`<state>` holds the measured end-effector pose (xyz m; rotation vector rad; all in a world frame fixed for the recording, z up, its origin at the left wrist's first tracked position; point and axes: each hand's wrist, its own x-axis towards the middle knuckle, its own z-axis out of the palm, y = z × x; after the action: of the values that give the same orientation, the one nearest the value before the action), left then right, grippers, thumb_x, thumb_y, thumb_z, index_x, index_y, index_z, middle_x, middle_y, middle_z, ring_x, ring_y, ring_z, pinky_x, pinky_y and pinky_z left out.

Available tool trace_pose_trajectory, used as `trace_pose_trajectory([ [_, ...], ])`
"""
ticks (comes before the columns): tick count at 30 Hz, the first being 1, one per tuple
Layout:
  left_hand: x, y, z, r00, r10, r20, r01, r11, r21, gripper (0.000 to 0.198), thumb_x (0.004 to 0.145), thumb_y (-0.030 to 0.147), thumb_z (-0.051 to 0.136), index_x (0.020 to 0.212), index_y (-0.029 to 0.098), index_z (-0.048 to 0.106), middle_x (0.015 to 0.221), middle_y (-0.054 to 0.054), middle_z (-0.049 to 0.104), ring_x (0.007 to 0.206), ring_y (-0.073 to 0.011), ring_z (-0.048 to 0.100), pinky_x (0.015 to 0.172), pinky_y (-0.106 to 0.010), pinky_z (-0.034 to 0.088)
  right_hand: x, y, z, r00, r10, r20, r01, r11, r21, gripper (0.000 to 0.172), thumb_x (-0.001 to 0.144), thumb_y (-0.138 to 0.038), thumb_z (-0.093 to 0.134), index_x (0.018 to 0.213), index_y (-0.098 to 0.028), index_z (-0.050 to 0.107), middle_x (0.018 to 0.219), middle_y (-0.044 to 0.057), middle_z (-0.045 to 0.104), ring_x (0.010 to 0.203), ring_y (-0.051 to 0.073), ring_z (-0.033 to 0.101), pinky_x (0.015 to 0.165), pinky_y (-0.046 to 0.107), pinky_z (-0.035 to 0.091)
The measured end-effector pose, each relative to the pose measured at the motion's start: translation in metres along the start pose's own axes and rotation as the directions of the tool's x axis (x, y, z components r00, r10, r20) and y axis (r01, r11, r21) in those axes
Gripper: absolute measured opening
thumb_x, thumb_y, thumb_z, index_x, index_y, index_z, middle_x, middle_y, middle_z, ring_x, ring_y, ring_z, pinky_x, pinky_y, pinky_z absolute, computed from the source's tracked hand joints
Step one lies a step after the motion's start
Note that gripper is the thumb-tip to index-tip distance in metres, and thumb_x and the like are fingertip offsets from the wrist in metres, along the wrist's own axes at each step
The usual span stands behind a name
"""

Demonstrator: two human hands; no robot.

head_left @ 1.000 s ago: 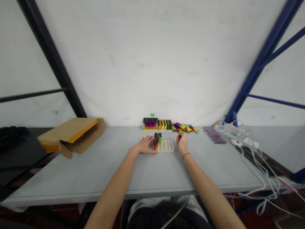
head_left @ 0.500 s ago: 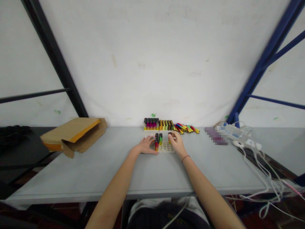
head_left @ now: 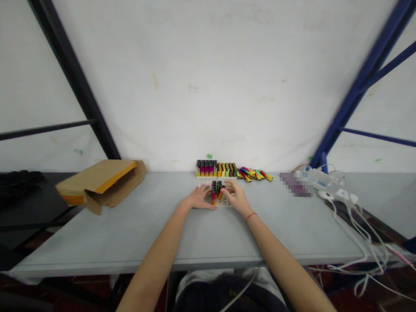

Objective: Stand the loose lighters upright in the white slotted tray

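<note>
A pale tray with round holes [head_left: 225, 202] lies on the table in front of me. At its left end stand several upright lighters [head_left: 213, 197] with black tops and red-yellow bodies. My left hand [head_left: 198, 198] lies around that left end, thumb stretched along the front and fingers spread behind. Pinched in my right hand [head_left: 237, 196] is a lighter [head_left: 221, 193], slightly tilted, above the holes just right of the standing ones. The right fingertips partly cover it and the green lighter close by; whether its lower end sits in a hole I cannot tell.
Against the wall stand filled rows of purple lighters [head_left: 206, 168] and yellow-green lighters [head_left: 227, 169]. Loose lighters [head_left: 255, 174] lie in a pile to their right. An open cardboard box [head_left: 100, 180] is at left; a power strip [head_left: 320, 180] and white cables [head_left: 351, 216] are at right.
My right hand has moved left with the lighter, from the tray's right side to beside the standing lighters. My left hand has stayed in place.
</note>
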<state>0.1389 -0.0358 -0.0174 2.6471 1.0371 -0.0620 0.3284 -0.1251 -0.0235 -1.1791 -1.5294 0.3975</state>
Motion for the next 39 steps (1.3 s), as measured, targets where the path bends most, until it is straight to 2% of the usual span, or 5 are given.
trace_pose_trajectory([
  [7,-0.001,0.001,-0.002,1.0,0.004,0.001,-0.004,1.0,0.006,0.105,0.066,0.075,0.059,0.147,0.018,0.025,0.157,-0.013,0.015,0.144,-0.0314,0.006,0.115,-0.046,0.005,0.001,-0.002,-0.005,0.989,-0.055,-0.14,0.03,0.984,-0.174,0.028,0.086,-0.042,0.049,0.091,-0.017,0.061,0.081,0.006,0.066,0.069,0.016,0.058,0.066,0.028,0.046],
  [12,-0.003,0.002,-0.004,1.0,-0.004,0.021,0.004,1.0,0.013,0.106,0.065,0.077,0.057,0.147,0.017,0.024,0.157,-0.014,0.012,0.144,-0.0312,0.004,0.115,-0.046,0.005,0.009,0.021,-0.028,0.933,0.168,-0.319,-0.244,0.945,-0.217,0.049,0.09,-0.049,0.034,0.064,-0.017,0.06,0.062,0.006,0.063,0.064,0.019,0.058,0.064,0.028,0.041],
  [17,-0.003,0.002,-0.003,1.0,0.003,0.022,-0.003,1.0,-0.008,0.106,0.065,0.078,0.057,0.147,0.018,0.025,0.157,-0.014,0.013,0.144,-0.0308,0.005,0.115,-0.046,0.005,0.029,0.064,-0.069,0.859,0.126,-0.497,-0.376,0.814,-0.443,0.034,0.083,-0.029,0.038,0.091,-0.01,0.064,0.091,0.015,0.067,0.087,0.025,0.058,0.081,0.034,0.041],
  [25,-0.002,-0.003,0.002,1.0,0.017,-0.012,-0.018,0.999,-0.042,0.104,0.064,0.077,0.061,0.146,0.022,0.027,0.157,-0.011,0.013,0.144,-0.0322,0.006,0.115,-0.045,0.003,0.067,0.121,-0.152,0.956,0.208,-0.208,-0.291,0.569,-0.769,0.047,0.092,-0.029,0.028,0.125,-0.015,0.058,0.132,0.011,0.055,0.121,0.023,0.045,0.102,0.034,0.03],
  [39,-0.002,-0.001,0.002,1.0,0.01,0.003,-0.01,0.999,-0.032,0.106,0.065,0.078,0.059,0.146,0.02,0.026,0.157,-0.012,0.012,0.144,-0.0304,0.004,0.115,-0.045,0.003,0.023,0.108,-0.151,0.924,0.349,-0.159,-0.297,0.387,-0.873,0.045,0.096,-0.04,0.028,0.133,-0.032,0.052,0.139,0.003,0.051,0.128,0.024,0.041,0.101,0.047,0.033],
])
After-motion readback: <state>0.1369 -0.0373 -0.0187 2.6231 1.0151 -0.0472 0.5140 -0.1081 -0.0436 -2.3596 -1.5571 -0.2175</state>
